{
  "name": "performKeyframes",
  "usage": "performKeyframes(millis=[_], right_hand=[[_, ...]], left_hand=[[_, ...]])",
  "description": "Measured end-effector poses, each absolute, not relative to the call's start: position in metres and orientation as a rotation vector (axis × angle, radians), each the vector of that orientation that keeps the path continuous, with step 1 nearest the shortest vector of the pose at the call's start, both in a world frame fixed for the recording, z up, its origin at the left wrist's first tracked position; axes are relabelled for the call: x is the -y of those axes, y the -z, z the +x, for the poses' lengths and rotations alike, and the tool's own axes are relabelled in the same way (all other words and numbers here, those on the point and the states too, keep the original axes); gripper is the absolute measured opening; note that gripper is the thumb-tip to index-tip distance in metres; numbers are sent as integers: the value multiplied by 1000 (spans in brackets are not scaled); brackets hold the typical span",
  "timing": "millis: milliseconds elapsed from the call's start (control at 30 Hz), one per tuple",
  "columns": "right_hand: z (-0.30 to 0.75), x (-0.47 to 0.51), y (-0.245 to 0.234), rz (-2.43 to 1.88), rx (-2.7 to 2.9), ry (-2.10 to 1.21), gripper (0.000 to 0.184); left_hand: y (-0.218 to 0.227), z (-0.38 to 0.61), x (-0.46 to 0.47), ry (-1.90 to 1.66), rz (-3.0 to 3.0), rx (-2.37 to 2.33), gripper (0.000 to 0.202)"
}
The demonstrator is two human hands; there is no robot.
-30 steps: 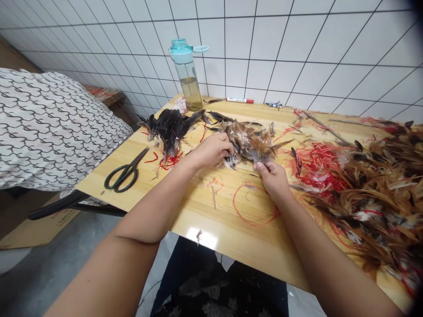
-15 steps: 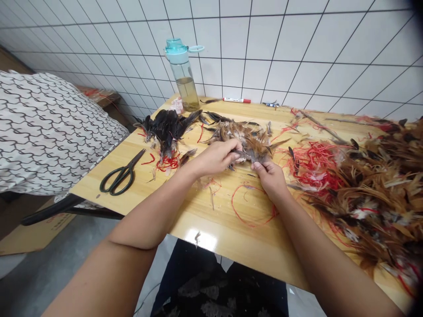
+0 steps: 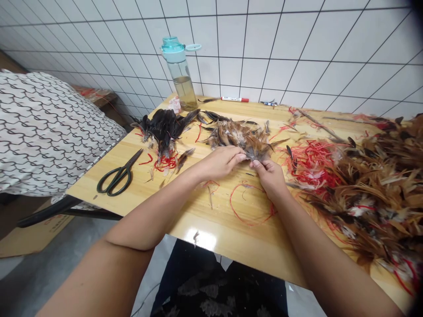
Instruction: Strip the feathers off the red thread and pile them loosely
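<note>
- The left hand (image 3: 227,159) had just moved right, from the left side of the loose brown feathers (image 3: 228,132) half a step away to a spot right beside the right hand (image 3: 271,174), which had stayed nearly in place.
- With the thumbs almost meeting, the work in hand appeared to have passed from picking through the loose feathers to dressing the bunch of feathers (image 3: 259,152) at its stem end.
- The right hand was closed in a pinch, thumb against curled forefinger, gripping the near end of that bunch; the tips fanned out toward the far side of the table (image 3: 205,224).
- The left hand was nearly closed, its thumb drawn against the bent fingers at the bunch's left edge. Whether a feather was caught between them could not be told, as the fingers hid the spot.
- The bunch sat at the middle of the table, just in front of the loose brown feathers and partly overlapping them in view.
- A loop of red string (image 3: 232,204) lay on the near side, below the hands. Black feathers (image 3: 167,127) and scissors (image 3: 117,176) lay to the left, while tangled red thread (image 3: 317,163) and a large feather heap (image 3: 390,185) spread along the right.
</note>
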State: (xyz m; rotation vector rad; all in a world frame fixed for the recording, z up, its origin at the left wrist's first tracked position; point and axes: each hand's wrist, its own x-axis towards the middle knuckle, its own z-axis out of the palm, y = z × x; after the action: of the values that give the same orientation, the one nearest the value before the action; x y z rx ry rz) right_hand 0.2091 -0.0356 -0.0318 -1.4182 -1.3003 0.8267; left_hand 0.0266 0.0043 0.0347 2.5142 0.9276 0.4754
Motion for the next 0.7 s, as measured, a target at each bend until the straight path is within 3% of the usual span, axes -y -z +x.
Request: performKeyframes(millis=[300,700], right_hand=[[208,35,32,-1428,1284,-850,30],[212,29,43,-1340,1435,-832,23]], left_hand=[[-28,26,-8,-553,2610,-944,20],[-8,31,-11,-832,2808,-764,29]])
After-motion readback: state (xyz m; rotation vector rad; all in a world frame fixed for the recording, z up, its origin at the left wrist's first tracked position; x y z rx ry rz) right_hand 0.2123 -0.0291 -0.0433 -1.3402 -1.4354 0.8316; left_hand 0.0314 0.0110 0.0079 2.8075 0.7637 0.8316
